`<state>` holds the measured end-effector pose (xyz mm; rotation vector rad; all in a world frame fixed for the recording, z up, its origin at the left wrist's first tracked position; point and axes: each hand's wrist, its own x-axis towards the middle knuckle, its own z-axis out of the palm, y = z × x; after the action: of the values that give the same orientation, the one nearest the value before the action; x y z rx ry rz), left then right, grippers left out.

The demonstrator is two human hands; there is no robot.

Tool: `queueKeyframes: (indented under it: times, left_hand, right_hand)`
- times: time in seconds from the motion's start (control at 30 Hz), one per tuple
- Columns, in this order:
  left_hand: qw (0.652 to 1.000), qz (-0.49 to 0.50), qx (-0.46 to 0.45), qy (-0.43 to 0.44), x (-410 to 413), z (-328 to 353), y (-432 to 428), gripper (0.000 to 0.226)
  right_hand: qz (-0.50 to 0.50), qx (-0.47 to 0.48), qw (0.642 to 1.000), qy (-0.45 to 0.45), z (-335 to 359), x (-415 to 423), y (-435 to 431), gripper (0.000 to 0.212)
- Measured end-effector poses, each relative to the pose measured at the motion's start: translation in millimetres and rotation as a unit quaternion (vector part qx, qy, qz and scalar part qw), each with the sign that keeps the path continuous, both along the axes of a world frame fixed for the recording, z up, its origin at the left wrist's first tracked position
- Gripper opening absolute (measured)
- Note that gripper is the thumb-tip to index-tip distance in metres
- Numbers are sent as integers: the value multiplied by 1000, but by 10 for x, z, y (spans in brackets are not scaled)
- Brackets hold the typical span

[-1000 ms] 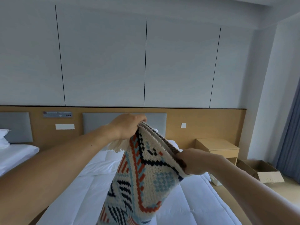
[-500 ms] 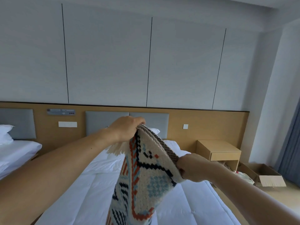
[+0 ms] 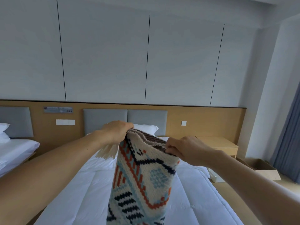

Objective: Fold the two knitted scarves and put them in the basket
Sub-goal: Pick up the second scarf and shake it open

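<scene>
Left hand [image 3: 116, 133] and right hand [image 3: 185, 149] gripping scarf [image 3: 142, 181] top edge, cloth hanging between, below.

Both hands hold a patterned scarf [image 3: 142, 179] up over the bed [image 3: 84, 192].

Left hand [image 3: 116, 133] grips the top left corner, cream fringe [image 3: 107, 151] hanging just below it. Right hand [image 3: 186, 149] pinches the top right corner. Scarf doubled over, brown ribbed layer showing at the top edge, lower end out of frame. Nightstand [image 3: 217, 146] right of the bed, open cardboard box [image 3: 261, 168] on the floor beyond it.
</scene>
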<state>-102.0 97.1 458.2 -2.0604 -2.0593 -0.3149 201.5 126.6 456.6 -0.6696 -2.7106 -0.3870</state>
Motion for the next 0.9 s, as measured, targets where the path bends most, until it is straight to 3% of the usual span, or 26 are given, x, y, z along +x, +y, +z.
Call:
queueKeyframes:
  times: [0.1,0.27,0.4,0.5,0.63,0.83,0.9]
  left_hand:
    - [1000,-18,1,-6,108,-37,25,36]
    - [999,-6,31,-45,0,45,22,27]
    - [997,14,33,-75,-168,58,-19,25]
    - [995,18,33,-90,-218,103,-38,27]
    - [994,12,41,-97,-173,182,-44,31]
    - [989,-18,63,-131,18,287,-22,30]
    - [989,-20,70,-131,22,332,-30,31]
  right_hand:
    - [61,113,992,-20,41,-100,11,41]
    - [34,-66,993,90,32,-26,108,30]
    - [13,-147,982,115,32,124,165,54]
    - [-20,-112,993,12,50,198,91,54]
    - [-47,-38,996,-63,-55,251,80,34]
    - [-62,-150,986,29,-187,273,141,36]
    - [-45,-131,989,54,-256,310,115,43]
